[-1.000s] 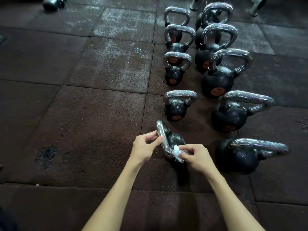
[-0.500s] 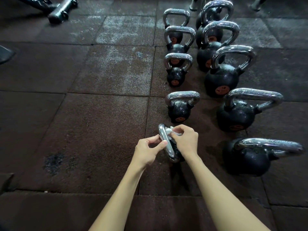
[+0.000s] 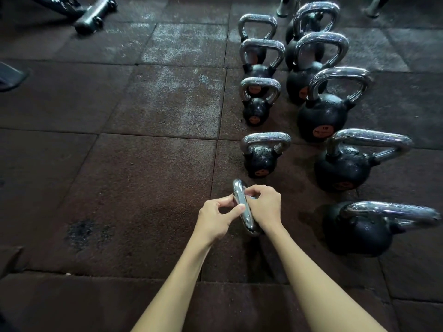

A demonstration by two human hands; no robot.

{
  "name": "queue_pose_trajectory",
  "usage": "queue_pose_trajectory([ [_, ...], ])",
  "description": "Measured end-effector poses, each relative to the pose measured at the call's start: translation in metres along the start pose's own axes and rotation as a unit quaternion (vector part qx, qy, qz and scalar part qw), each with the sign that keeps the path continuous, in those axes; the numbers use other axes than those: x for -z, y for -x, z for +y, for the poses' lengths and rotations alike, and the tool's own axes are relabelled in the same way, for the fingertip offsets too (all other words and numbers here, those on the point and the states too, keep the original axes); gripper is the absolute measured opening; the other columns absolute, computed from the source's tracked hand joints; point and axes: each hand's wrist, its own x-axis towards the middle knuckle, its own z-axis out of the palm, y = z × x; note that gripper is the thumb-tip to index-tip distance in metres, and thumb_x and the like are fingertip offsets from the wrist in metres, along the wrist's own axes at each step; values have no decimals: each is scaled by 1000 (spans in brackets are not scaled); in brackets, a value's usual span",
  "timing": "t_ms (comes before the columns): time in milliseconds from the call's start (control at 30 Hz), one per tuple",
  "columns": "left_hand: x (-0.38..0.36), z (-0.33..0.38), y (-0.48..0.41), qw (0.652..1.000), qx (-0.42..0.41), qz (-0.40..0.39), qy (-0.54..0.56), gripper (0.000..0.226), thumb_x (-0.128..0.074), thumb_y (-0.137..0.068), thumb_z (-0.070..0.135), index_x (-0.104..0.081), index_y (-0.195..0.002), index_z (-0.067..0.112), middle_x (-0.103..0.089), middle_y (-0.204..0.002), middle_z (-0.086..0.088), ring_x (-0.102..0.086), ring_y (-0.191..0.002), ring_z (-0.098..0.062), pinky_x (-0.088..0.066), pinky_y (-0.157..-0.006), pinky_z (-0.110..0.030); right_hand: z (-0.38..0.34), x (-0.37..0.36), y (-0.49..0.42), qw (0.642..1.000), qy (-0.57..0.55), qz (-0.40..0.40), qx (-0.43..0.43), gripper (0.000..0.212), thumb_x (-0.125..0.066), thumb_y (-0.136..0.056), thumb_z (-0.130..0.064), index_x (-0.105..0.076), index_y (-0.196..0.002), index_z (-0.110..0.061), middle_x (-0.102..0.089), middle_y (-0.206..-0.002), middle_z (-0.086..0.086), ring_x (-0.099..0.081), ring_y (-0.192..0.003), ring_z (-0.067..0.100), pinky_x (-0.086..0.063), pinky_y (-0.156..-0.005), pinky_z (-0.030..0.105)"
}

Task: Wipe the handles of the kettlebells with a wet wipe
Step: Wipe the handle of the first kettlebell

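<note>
Item: nearest small kettlebell (image 3: 250,226) of the left row, standing on the rubber floor (image 3: 143,176). Its chrome handle (image 3: 239,194) is turned edge-on and is pinched between thumb and fingers of the left hand (image 3: 217,219). The grip of the right hand (image 3: 265,206) is closed round the handle's other side, and the wet wipe cannot be made out beneath those fingers. Two rows of kettlebells are ranged ahead and to the right, the next small one (image 3: 261,156) near and the large one (image 3: 359,231) apart, while bare floor is left open leftward as far as a machine frame (image 3: 91,14) at the far corner.
</note>
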Motion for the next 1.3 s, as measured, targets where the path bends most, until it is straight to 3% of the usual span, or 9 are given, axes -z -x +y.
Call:
queue_pose_trajectory([
  [100, 1, 0, 0, 1000, 6, -1, -11, 37, -73, -79, 57, -78, -112, 41, -78, -100, 20, -70, -108, -3, -49, -108, -40, -4, 8, -2, 999, -38, -7, -5, 8, -79, -82, -21, -83, -87, -26, -77, -80, -14, -68, -75, -5, -50, -72, 14],
  [233, 4, 0, 2, 1000, 5, -2, -23, 21, -76, -88, 42, -80, -108, 36, -74, -86, 23, -58, -67, 17, -49, -82, -36, -5, 15, -1, 998, -65, -13, -4, 10, -78, -84, -17, -82, -88, -26, -76, -83, -16, -66, -78, -9, -43, -71, 3],
  [367, 6, 6, 2, 1000, 2, -2, -30, 16, -72, -80, 54, -75, -95, 59, -78, -98, 21, -69, -103, 3, -49, -109, -39, 1, 16, 1, 988, -137, -47, -49, 6, -82, -83, -19, -80, -82, -25, -77, -77, -6, -70, -74, 1, -50, -69, 15],
  [533, 7, 0, 1, 1000, 4, 1, -22, 33, -71, -75, 62, -78, -103, 45, -78, -100, 19, -69, -110, -3, -47, -111, -44, 2, 30, 0, 941, -273, -159, -119, 15, -85, -81, -6, -79, -94, -10, -80, -89, 13, -73, -75, 16, -57, -68, 25],
  [667, 8, -3, -1, 1000, 11, 4, -19, 41, -72, -76, 64, -79, -109, 41, -79, -102, 17, -70, -112, -6, -47, -110, -47, 0, 38, -3, 947, -222, -208, -98, 39, -84, -76, 6, -77, -110, -13, -80, -96, 11, -76, -83, 21, -62, -80, 36],
  [867, 9, 1, 1, 999, 19, 0, -32, 35, -70, -77, 61, -78, -107, 45, -78, -99, 20, -68, -108, 0, -47, -111, -43, -2, 35, -8, 973, -143, -182, 3, 24, -84, -81, -9, -82, -102, -22, -81, -89, -4, -77, -89, 11, -61, -87, 33],
  [1033, 7, 2, 1, 999, 21, 9, -32, 43, -69, -75, 63, -78, -111, 40, -78, -100, 23, -68, -110, -1, -48, -110, -41, -4, 47, -4, 975, -97, -201, 20, 21, -85, -82, -11, -83, -100, -22, -80, -84, -5, -75, -80, 5, -54, -71, 20],
  [1200, 6, 1, 1, 999, 30, 24, -11, 66, -70, -70, 70, -76, -122, 30, -76, -108, 22, -64, -121, -2, -44, -115, -40, -2, 50, -7, 966, -127, -227, 10, 21, -83, -84, -7, -83, -102, -17, -81, -87, 0, -76, -83, 10, -57, -76, 24],
  [1300, 4, 3, 0, 999, 27, 20, -16, 58, -70, -71, 69, -78, -116, 34, -77, -106, 20, -66, -118, -3, -45, -114, -41, -2, 43, -10, 965, -132, -224, -1, 20, -82, -85, -8, -82, -102, -17, -81, -89, 1, -78, -90, 16, -59, -83, 30],
])
